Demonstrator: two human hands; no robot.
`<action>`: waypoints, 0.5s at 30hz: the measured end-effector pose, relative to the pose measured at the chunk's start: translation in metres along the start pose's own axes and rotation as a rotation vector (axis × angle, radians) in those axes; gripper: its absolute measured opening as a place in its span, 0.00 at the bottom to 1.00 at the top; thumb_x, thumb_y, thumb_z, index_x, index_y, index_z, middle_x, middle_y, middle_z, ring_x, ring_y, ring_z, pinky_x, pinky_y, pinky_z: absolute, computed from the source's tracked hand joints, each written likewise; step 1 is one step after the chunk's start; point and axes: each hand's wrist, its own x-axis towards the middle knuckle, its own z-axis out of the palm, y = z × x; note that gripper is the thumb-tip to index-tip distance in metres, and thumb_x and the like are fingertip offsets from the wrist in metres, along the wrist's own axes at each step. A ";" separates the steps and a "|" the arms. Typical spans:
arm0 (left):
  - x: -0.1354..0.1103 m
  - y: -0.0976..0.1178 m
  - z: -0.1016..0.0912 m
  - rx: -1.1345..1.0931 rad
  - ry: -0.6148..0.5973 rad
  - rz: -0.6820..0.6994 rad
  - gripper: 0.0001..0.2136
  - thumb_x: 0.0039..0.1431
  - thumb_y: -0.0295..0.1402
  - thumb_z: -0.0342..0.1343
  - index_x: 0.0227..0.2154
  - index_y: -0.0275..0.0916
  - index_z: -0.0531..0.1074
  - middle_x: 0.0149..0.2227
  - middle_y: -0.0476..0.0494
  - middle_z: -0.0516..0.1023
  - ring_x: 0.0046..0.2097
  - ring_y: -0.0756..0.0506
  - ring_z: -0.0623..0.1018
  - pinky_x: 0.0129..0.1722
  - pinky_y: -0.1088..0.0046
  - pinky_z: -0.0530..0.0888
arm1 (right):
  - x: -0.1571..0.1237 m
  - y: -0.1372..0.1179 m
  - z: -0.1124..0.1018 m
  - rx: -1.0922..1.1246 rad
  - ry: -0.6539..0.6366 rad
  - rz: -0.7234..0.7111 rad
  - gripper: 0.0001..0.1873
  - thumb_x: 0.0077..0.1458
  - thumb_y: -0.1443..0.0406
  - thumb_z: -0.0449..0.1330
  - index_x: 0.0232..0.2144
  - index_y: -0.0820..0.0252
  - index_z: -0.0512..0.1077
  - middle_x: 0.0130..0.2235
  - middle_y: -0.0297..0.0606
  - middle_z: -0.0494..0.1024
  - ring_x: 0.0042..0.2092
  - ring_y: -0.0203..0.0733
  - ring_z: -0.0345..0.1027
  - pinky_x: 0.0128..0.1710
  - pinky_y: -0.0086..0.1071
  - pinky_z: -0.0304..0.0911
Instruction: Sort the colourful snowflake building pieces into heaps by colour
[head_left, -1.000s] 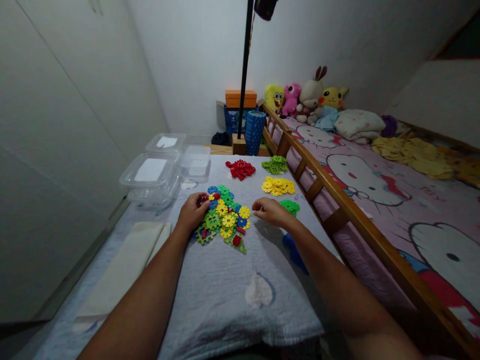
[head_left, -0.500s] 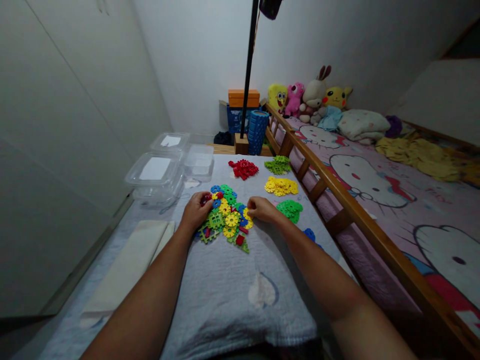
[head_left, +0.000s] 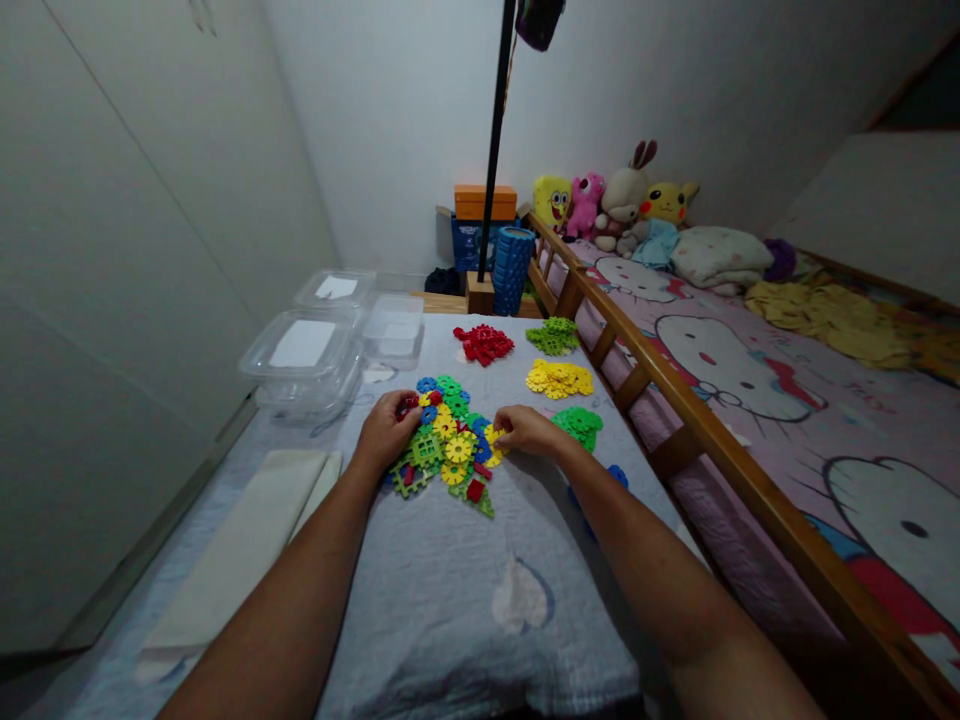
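Note:
A mixed pile of interlocking plastic building pieces (head_left: 457, 448) in red, yellow, blue and green lies on the cloth-covered table between my hands. At its left edge my left hand (head_left: 384, 432) has its fingers curled round a red building piece (head_left: 407, 406), mostly covered by them. On the opposite side my right hand (head_left: 525, 430) pinches a yellow flower-shaped building disc (head_left: 493, 446) at the pile's edge. Sorted by colour beyond and to the right are heaps of red pieces (head_left: 484, 344), light green pieces (head_left: 553, 336), yellow discs (head_left: 559, 379), green discs (head_left: 578, 427) and blue discs (head_left: 618, 476), the last partly behind my right forearm.
Clear plastic boxes with lids (head_left: 304, 350) stand at the table's left back, beside an open clear container (head_left: 394, 330). A folded cream cloth (head_left: 232, 550) lies at left. A wooden bed rail (head_left: 675, 440) runs along the right side. A black pole (head_left: 495, 140) rises behind.
The view has shifted slightly. My right fingers have closed further over the yellow disc at the pile's right edge; my left hand stays at the left edge.

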 end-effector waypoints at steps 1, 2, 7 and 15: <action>0.000 0.000 0.000 -0.002 -0.003 0.000 0.18 0.55 0.44 0.53 0.44 0.39 0.74 0.44 0.41 0.76 0.43 0.41 0.76 0.47 0.61 0.74 | 0.001 0.004 -0.005 0.054 -0.015 -0.010 0.07 0.45 0.69 0.66 0.30 0.63 0.74 0.28 0.29 0.72 0.30 0.32 0.62 0.29 0.25 0.52; 0.000 0.000 0.000 -0.002 -0.006 -0.001 0.19 0.55 0.44 0.53 0.44 0.39 0.74 0.44 0.41 0.76 0.43 0.41 0.76 0.47 0.61 0.74 | 0.001 0.010 -0.011 0.114 -0.017 -0.017 0.05 0.45 0.68 0.65 0.28 0.63 0.74 0.26 0.28 0.72 0.29 0.32 0.61 0.29 0.26 0.52; 0.001 -0.002 0.000 0.002 -0.018 -0.010 0.19 0.56 0.45 0.52 0.45 0.38 0.73 0.46 0.40 0.76 0.44 0.41 0.75 0.48 0.61 0.73 | 0.004 0.056 -0.058 0.425 0.253 0.107 0.06 0.46 0.65 0.63 0.29 0.64 0.75 0.22 0.28 0.70 0.24 0.30 0.59 0.25 0.24 0.53; 0.000 -0.003 0.001 0.007 -0.014 -0.005 0.18 0.56 0.44 0.53 0.45 0.38 0.73 0.45 0.41 0.76 0.43 0.42 0.75 0.48 0.62 0.73 | 0.017 0.139 -0.101 0.557 0.786 0.506 0.09 0.42 0.73 0.62 0.29 0.60 0.68 0.18 0.25 0.64 0.20 0.31 0.59 0.20 0.23 0.54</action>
